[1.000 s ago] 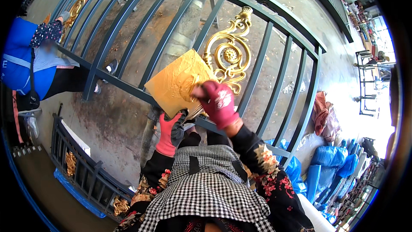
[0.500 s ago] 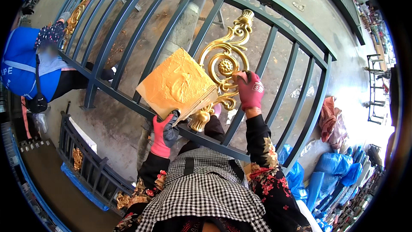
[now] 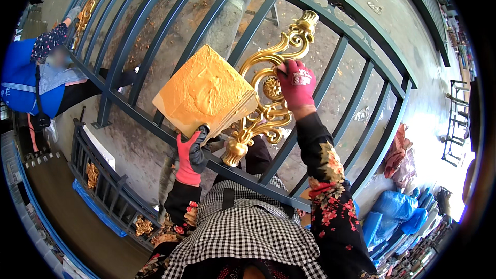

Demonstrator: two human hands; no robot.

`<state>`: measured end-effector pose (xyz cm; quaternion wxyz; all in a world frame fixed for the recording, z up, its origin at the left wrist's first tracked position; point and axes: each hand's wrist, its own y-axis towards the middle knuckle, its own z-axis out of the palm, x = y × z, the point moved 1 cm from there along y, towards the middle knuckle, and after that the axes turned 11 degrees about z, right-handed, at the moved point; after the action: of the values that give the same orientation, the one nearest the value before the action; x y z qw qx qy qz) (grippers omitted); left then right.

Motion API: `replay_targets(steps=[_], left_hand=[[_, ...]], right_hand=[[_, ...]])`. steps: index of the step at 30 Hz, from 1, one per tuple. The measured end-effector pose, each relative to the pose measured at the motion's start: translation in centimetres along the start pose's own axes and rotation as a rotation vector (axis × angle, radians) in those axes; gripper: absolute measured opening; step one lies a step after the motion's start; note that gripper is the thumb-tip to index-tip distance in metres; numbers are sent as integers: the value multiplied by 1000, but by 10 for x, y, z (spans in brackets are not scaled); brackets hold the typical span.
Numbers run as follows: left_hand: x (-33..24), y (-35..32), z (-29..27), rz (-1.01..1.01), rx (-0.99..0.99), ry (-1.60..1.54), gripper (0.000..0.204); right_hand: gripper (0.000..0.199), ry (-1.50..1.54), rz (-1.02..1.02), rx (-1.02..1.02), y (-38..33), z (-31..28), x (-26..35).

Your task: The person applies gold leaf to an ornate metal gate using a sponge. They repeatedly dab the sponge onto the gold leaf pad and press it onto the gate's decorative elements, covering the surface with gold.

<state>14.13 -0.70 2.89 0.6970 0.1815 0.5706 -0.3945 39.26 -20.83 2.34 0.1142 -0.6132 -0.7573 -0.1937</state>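
My left hand [image 3: 192, 156], in a pink and black glove, grips the near lower corner of a thick square block of stacked sheets [image 3: 204, 90], smeared on top with orange-yellow paste. To its right stands a gold scroll ornament [image 3: 272, 89] with a round rosette, set between the bars of a dark grey-green metal railing [image 3: 330, 75]. My right hand [image 3: 297, 83], in a dark red glove, is closed against the ornament's scroll just above the rosette. Its fingertips are turned away, so whatever they pinch is hidden. The block covers part of the ornament's left side.
At the far left, a person in blue [image 3: 31, 75] reaches to another gold ornament [image 3: 88, 13] on the same railing. A smaller dark railing [image 3: 111, 191] lies at lower left. Blue wrapped bundles [image 3: 395, 209] and a reddish-brown sheet [image 3: 397, 150] lie at right.
My right hand has moved up the ornament, from below right of the rosette to above it. The block and my left hand have shifted slightly left, uncovering more of the lower scroll.
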Motion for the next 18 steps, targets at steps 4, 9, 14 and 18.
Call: replay_targets(steps=[4,9,14,18], left_hand=[[-12,3,12,38,17,87,23],[-7,6,12,4,-13,11,23],[6,5,5,182,13,167,22],[4,6,0,6,-70,-111,23]], right_hand=[[22,-102,28,146,-32,-30,-23],[21,-2,49,59,-35,-21,-13],[19,20,35,19,-5,-13,-7],[22,-10,-7,123,-48,-30,-15]])
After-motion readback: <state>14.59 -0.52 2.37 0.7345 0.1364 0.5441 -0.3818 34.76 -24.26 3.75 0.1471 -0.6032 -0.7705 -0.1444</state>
